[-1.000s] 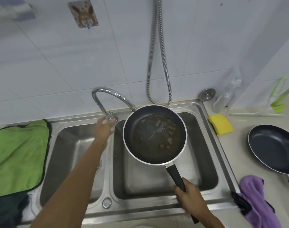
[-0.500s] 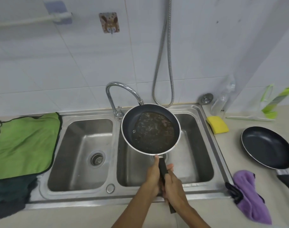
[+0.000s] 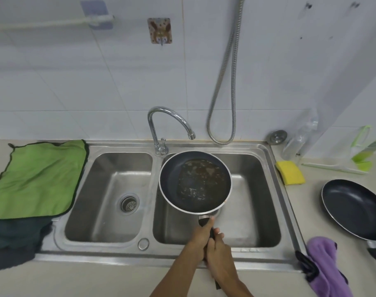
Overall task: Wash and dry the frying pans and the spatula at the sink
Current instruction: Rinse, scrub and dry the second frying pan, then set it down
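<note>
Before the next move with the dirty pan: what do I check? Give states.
1. Grip: left hand and right hand both hold the pan by its handle: ok.
2. Pan over right basin: ok.
3. Water running from faucet: no stream visible, not ok.
4. Faucet tip right above pan: cannot tell.
5. Sponge free on counter: ok.
6. Pan clean: brown residue, not ok.
</note>
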Demonstrator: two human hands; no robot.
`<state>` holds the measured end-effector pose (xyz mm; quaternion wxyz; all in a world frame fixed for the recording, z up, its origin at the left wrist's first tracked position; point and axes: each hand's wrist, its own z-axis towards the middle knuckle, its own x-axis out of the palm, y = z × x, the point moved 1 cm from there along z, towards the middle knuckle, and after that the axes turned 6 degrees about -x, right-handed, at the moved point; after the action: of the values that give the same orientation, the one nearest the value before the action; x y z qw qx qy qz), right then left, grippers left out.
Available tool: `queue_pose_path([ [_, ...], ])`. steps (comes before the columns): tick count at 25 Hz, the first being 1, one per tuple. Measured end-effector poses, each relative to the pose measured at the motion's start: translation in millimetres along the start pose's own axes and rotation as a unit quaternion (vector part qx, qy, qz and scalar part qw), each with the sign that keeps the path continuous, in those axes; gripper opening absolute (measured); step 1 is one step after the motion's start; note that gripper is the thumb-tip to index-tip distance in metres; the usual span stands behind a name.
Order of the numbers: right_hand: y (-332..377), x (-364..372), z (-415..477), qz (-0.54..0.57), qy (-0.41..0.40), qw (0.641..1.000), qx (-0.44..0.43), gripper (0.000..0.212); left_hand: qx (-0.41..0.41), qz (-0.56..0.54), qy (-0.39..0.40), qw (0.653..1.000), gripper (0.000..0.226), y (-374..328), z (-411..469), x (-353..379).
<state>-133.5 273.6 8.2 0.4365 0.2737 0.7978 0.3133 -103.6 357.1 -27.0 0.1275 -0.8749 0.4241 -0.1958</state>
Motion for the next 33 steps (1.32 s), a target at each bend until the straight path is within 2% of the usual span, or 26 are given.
queue_pose_path([
  [11,-20,-5,35,-0.018,0.035,0.999,-0.01,0.032,0.039,-0.002,-0.047,0.998,0.038,-6,20,9],
  [18,-34,-11,48,-0.014,0.046,0.999,-0.012,0.036,0.09,-0.013,-0.069,0.993,0.037,-2,30,20],
  [22,-40,-19,55,-0.02,0.088,0.996,-0.022,0.035,0.126,0.024,-0.11,0.986,0.044,1,36,24],
  [24,-41,-32,61,-0.076,0.103,0.99,-0.057,0.03,0.151,0.05,-0.143,0.977,0.049,3,39,27],
  [27,-44,-73,84,-0.199,0.044,0.968,-0.148,0.026,0.163,0.034,-0.17,0.971,0.047,6,40,34],
  [30,-55,-144,127,-0.25,-0.084,0.944,-0.199,0.014,0.151,-0.005,-0.163,0.975,0.042,8,39,40],
  [33,-77,-219,195,-0.387,-0.229,0.866,-0.22,0.028,0.141,-0.016,-0.187,0.972,0.039,9,36,38],
])
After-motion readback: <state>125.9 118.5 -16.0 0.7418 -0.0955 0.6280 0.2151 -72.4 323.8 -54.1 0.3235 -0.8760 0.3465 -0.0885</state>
